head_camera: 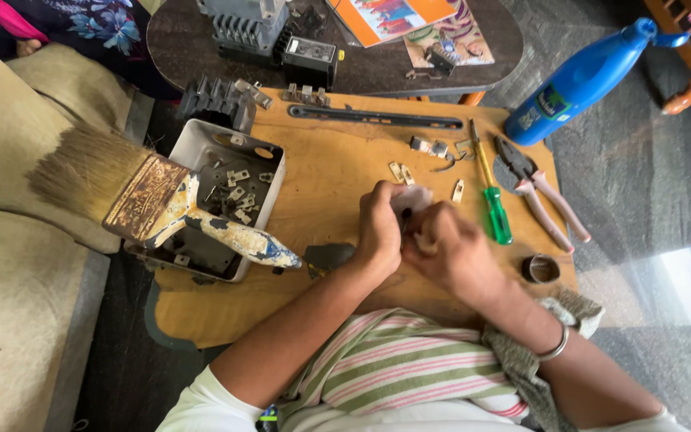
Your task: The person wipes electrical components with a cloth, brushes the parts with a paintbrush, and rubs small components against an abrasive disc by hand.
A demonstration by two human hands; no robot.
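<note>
The small pale part [414, 200] sits pinched between both hands, above the near middle of the wooden board [337, 172], which serves as the reference here. The left hand [379, 232] is curled closed around the part from the left, fingers wrapped tight; the right hand [453, 254] is also closed, its fingertips pressed against the part and against the left hand, with a scrap of something tan between them whose nature cannot be told. A metal bangle [555, 346] sits on the right wrist, and a grey cloth [521, 360] hangs off the board's near right corner. For the work in hand, a steady grip appears best: keep both wrists low above the board, support the part with the left hand, and apply only light force with the right fingertips, since so small a piece would likely slip or drop among the loose metal clips [403, 173] lying just beyond the hands. On the board's right portion lie a green-handled screwdriver [493, 196] and pink-handled pliers [541, 196], within easy reach; a small metal ring [540, 269] rests at the right edge. At the board's left edge stands an open grey metal box [201, 148] holding small contacts, with a worn paintbrush [149, 196] laid across it. A blue bottle [581, 80] lies beyond the board's far right corner.
</note>
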